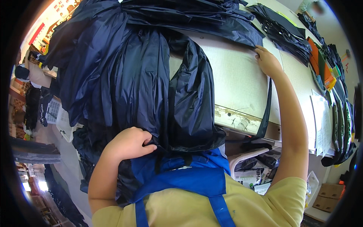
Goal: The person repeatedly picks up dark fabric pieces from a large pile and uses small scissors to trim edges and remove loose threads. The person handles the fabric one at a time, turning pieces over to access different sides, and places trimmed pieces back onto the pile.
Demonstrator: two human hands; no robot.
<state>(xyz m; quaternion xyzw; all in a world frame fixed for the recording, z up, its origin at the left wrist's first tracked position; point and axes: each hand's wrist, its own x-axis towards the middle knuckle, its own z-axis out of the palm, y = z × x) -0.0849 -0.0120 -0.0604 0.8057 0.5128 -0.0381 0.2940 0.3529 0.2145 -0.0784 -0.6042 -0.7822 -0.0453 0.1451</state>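
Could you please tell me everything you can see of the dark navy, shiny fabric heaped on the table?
The heap of dark navy, shiny fabric looks thin and synthetic, creased into many overlapping layers. It spreads over the far and left parts of the pale table with a chipped near edge, and long folds hang toward the wearer, one curving like a loop. The grip of the right hand pinches its far right end; the left hand touches the hanging folds near their lower edge.

White papers (pixel 320 123) at right; cardboard boxes (pixel 328 197) stacked lower right; white plastic basket (pixel 53 111) at left.
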